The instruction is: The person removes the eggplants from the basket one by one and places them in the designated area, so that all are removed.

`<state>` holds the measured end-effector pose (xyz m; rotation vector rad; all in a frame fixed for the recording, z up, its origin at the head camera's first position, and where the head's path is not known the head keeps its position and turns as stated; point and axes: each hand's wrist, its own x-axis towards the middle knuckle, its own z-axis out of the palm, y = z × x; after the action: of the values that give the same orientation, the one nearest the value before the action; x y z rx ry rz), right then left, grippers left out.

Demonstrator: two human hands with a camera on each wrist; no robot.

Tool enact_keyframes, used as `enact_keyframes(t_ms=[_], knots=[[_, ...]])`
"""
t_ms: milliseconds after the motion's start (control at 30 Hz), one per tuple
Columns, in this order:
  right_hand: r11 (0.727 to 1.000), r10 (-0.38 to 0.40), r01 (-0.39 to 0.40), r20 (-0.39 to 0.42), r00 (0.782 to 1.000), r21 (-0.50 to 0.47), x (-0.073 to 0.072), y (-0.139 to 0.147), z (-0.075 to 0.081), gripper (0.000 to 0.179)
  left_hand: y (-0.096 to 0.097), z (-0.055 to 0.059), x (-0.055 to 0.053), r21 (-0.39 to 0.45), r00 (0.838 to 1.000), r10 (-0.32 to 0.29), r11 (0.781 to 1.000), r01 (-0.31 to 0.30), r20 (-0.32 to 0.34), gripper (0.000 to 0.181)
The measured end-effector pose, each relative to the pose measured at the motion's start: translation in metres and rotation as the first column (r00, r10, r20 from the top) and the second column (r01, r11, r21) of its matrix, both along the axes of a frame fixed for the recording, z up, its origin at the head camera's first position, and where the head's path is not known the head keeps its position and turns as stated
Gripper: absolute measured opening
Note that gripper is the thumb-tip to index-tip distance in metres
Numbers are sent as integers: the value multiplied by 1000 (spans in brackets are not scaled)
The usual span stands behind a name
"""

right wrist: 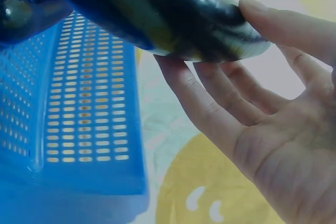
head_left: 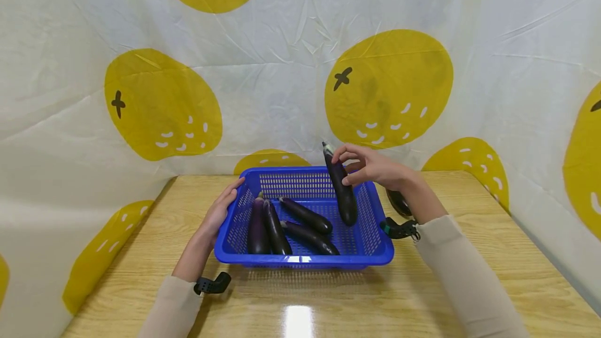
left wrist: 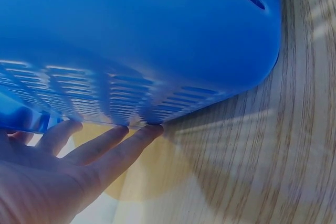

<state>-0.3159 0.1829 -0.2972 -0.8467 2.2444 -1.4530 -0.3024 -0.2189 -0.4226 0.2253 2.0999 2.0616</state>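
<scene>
A dark purple eggplant (head_left: 346, 200) is pinched between the thumb and fingers of my right hand (head_left: 368, 165), stem end up and tilted, over the right part of a blue plastic basket (head_left: 300, 260). In the right wrist view the thumb lies on one side of this eggplant (right wrist: 142, 14) and the fingers on the other. Several more eggplants (head_left: 306, 216) lie inside the basket, two side by side at the left and two slanting in the middle. My left hand (head_left: 219, 212) rests along the basket's left side, straight fingers touching the slotted outer wall in the left wrist view.
Another eggplant (head_left: 398, 202) lies on the table right of the basket, partly hidden behind my right wrist. The wooden table (head_left: 469, 254) ends at a white cloth (head_left: 272, 98) with large yellow fruit prints. Each wrist wears a black strap (head_left: 213, 283).
</scene>
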Motion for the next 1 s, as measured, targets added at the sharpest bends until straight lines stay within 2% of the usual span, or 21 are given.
enact_keyframes(t_ms=[367, 600, 1000], knots=[[996, -80, 76, -88, 993, -49, 18, 21, 7, 46, 0, 0, 0, 28, 1000, -17, 999, 17, -20, 47], [983, -164, 149, -148, 975, -104, 27, 36, 6, 53, 0, -1, -2, 12, 1000, -11, 1000, 11, -17, 46], [951, -279, 247, -171, 945, -187, 39, 74, -11, 51, -1, 0, 0, -2, 1000, -12, 1000, 12, -17, 46]])
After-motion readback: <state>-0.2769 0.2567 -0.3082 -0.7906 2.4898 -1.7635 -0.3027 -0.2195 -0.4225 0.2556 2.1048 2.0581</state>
